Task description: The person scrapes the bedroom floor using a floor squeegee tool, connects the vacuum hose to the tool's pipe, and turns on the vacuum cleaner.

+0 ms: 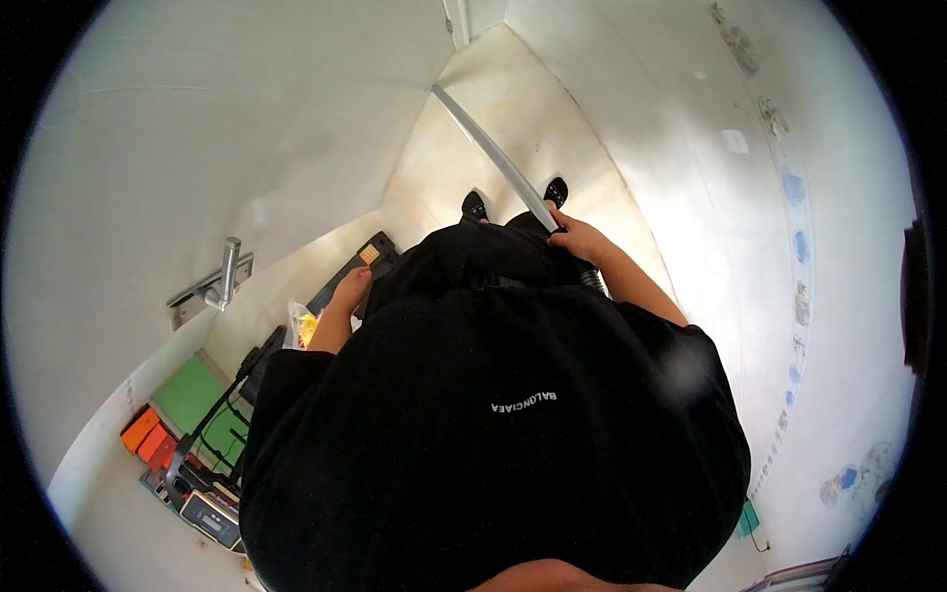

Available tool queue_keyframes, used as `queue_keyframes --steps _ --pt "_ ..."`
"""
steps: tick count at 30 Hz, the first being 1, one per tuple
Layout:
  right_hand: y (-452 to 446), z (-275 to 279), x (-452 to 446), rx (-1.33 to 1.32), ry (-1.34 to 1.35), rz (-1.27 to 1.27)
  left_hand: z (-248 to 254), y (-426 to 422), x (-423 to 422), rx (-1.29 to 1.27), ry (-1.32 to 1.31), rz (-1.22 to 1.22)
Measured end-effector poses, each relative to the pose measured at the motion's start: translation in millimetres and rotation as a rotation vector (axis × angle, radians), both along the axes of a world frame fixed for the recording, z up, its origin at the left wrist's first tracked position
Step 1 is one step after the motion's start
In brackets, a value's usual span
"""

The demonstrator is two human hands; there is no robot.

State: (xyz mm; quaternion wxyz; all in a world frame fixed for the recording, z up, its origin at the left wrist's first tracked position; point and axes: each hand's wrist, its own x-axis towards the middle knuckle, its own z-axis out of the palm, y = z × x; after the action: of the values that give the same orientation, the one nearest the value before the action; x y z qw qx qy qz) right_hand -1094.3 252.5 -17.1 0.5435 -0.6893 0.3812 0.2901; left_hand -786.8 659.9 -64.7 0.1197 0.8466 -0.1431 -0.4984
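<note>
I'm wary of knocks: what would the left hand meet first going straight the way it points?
In the picture, the left hand points toward the dark, oblong, orange-labelled object, likely its first meeting. That object seems to lie lower, so depth is unclear; the hand might pass above.

A pale, mottled floor [434,153] stretches out past the right-hand fingers [559,219], two dark shoes [473,206] planted on it; below the left-hand fingers [363,272], a dark case [341,275] appears to rest there.
</note>
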Motion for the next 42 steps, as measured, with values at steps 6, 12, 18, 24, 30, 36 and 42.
queue_keyframes --steps 6,12,18,24,30,36,42 --pt "-15 5 -15 0.002 -0.104 -0.136 -22 40 22 0.036 -0.092 -0.39" --pt "-9 35 -48 0.071 -0.083 -0.082 48 67 81 -0.119 -0.141 1.264" --pt "0 59 -49 0.06 0.154 0.193 95 84 138 -0.698 -0.344 1.557" --pt "7 41 -21 -0.086 0.219 0.437 118 77 161 -1.098 -0.472 1.473" --pt "28 58 -78 -0.049 0.22 0.232 126 60 151 -1.264 -0.359 1.534" --pt "52 90 -146 0.083 0.309 -0.318 138 26 135 -1.352 -0.535 1.611" --pt "120 76 -226 0.086 0.255 -0.369 135 24 134 -1.183 -0.557 1.666"
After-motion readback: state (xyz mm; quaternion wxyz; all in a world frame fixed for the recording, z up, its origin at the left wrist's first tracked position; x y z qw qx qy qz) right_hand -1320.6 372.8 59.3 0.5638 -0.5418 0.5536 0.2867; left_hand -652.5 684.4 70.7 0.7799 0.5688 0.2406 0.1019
